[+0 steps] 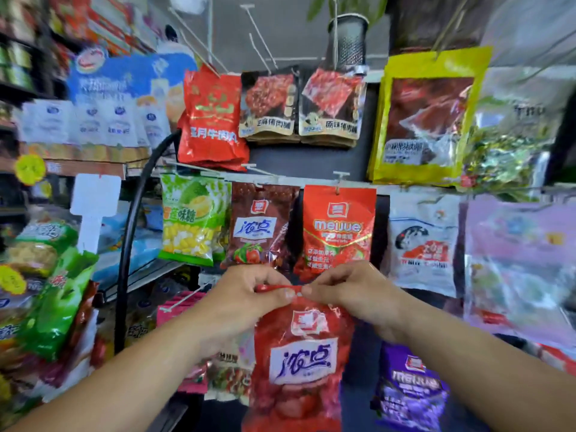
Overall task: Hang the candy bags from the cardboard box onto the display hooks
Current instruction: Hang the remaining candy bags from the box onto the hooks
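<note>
A shop rack (311, 179) is filling with hung bags; you are pinching a red candy bag (299, 363) by its top, left hand (246, 294) and right hand (349, 291) closed on it, near the middle, not yet hooked.

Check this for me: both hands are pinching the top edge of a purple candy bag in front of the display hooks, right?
Not quite. The head view shows the left hand and right hand pinching the top edge of a red candy bag, not a purple one.
</note>
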The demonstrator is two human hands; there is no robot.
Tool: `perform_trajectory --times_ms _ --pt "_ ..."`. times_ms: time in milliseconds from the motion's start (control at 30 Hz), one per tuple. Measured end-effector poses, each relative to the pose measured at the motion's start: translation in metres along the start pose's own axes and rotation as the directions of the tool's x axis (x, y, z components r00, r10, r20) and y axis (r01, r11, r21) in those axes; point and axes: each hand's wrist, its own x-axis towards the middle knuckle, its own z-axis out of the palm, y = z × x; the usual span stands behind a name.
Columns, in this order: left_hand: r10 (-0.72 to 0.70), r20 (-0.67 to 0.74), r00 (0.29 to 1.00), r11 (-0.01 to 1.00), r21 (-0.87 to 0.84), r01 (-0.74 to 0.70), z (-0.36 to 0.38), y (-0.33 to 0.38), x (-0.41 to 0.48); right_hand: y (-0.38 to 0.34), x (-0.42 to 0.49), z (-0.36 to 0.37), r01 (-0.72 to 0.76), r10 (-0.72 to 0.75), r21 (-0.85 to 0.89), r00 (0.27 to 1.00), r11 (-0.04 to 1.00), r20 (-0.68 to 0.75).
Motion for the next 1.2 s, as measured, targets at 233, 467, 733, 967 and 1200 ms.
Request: perform_trajectory --times_ms 233,467,733,967,1200 --pt "-0.030 -0.029 0.999 0.996 -0.087 0.027 0.014 0.035 -0.001 -0.004 -0.008 -0.036 0.045 -0.037 0.144 0.998 0.989 -0.059" --pt "-0.164 0.038 0.986 0.977 -0.131 0.167 0.041 0.023 -0.017 0.006 -0.014 -0.049 0.059 -0.016 0.287 0.988 0.956 -0.151" --pt "-0.029 0.137 0.990 0.993 -0.112 0.044 0.129 0.028 -0.008 0.061 -0.070 -0.121 -0.123 0.163 0.337 0.982 0.933 -0.093" --pt "-0.084 0.267 0.960 0.986 -0.117 0.119 0.224 0.023 0.001 0.100 -0.121 -0.176 -0.062 0.172 0.325 0.931 0.944 -0.322" --pt "-0.263 0.297 0.918 0.953 -0.068 0.295 0.288 -0.026 -0.038 0.157 -0.155 -0.182 -0.232 0.317 0.270 0.887 0.934 -0.336"
